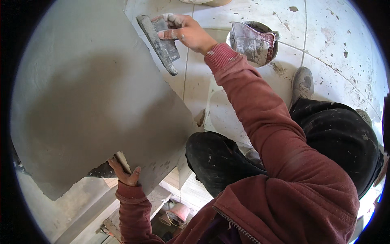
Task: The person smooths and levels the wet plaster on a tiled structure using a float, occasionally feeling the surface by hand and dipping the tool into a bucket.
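My right hand [185, 30] grips a plaster-caked trowel [159, 41] and holds its blade against the right edge of a grey, freshly plastered wall face [89, 101]. My left hand [124, 171] rests at the lower edge of that wet plaster, with its fingers around a small pale tool or strip [121, 159] that is partly hidden. Both sleeves are dark red. My knees in black, spattered trousers [219, 158] are bent beside the wall.
A round bucket [254, 40] with a plaster-smeared board in it stands on the white tiled floor [325, 36], which is speckled with mortar. A dusty shoe [302, 83] is beside it. A pink roll [178, 211] lies below, near unplastered blocks [81, 207].
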Motion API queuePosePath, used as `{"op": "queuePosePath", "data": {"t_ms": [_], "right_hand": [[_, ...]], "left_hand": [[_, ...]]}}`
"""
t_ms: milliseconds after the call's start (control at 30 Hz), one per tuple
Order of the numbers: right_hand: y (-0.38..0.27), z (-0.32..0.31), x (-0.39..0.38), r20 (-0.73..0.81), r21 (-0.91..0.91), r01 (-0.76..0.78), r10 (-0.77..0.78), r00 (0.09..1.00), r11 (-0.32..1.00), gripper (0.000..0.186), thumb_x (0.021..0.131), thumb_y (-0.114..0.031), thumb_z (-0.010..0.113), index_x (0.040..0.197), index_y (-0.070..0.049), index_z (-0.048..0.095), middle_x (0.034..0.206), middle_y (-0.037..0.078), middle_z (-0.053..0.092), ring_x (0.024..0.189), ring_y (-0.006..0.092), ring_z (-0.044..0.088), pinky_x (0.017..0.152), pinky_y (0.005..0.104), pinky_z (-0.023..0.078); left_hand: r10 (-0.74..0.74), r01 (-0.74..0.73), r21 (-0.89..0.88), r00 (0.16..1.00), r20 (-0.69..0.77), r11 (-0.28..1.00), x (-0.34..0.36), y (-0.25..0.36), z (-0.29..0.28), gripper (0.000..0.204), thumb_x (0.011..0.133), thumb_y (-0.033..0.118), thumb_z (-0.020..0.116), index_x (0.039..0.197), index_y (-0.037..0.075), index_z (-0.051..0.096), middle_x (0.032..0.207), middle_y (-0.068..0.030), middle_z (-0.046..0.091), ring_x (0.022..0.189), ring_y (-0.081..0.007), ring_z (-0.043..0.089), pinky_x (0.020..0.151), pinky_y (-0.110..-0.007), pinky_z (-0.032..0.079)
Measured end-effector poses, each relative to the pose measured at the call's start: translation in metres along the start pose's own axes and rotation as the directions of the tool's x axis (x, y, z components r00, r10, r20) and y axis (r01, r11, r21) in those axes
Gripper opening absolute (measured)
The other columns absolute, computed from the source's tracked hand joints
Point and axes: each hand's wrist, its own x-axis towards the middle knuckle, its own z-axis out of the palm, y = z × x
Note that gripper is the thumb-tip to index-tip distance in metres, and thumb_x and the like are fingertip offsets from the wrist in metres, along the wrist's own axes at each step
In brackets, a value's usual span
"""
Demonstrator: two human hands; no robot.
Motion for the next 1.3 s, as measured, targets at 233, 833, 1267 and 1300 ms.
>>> {"op": "queuePosePath", "data": {"t_ms": [233,833,1267,1300], "right_hand": [[0.026,-0.001,0.012,0.142,-0.125,-0.183,0.2,0.969,0.975,0.035,0.076,-0.009,0.063,0.109,-0.004,0.054,0.085,0.0,0.059,0.077,0.0104,0.054,0.069,0.0232,0.044],[0.031,0.002,-0.049,-0.25,0.117,-0.147,0.172,0.953,0.982,0.027,0.074,-0.013,0.062,0.097,-0.002,0.052,0.084,0.004,0.056,0.076,0.0127,0.053,0.071,0.0267,0.044],[-0.036,0.104,-0.069,-0.424,-0.066,0.009,-0.036,0.905,0.998,0.041,0.067,-0.015,0.069,0.099,0.001,0.05,0.08,0.011,0.059,0.071,0.0162,0.055,0.066,0.0279,0.045],[-0.052,0.119,-0.071,-0.279,-0.243,0.115,-0.183,0.943,0.963,0.038,0.069,-0.014,0.068,0.099,0.001,0.05,0.08,0.009,0.058,0.07,0.014,0.055,0.064,0.0266,0.045]], "left_hand": [[0.002,-0.008,0.089,0.998,0.062,0.996,0.002,0.003,-0.002,0.12,0.057,0.068,0.062,0.136,-0.001,0.004,0.138,-0.0216,0.014,0.127,-0.033,0.017,0.102,-0.042,0.015],[-0.11,0.113,-0.039,0.99,0.084,0.993,0.002,0.01,-0.003,0.124,0.056,0.068,0.063,0.134,-0.004,-0.001,0.137,-0.0207,0.016,0.126,-0.032,0.019,0.102,-0.042,0.017],[-0.015,0.017,-0.113,1.0,0.02,0.993,0.004,0.008,0.005,0.12,0.056,0.059,0.069,0.134,-0.004,0.003,0.136,-0.0192,0.016,0.126,-0.0304,0.017,0.102,-0.041,0.015],[-0.032,0.036,-0.162,0.999,0.024,0.986,0.002,0.003,0.006,0.119,0.057,0.058,0.069,0.134,-0.004,0.003,0.136,-0.0193,0.016,0.126,-0.0305,0.017,0.102,-0.041,0.016]]}}
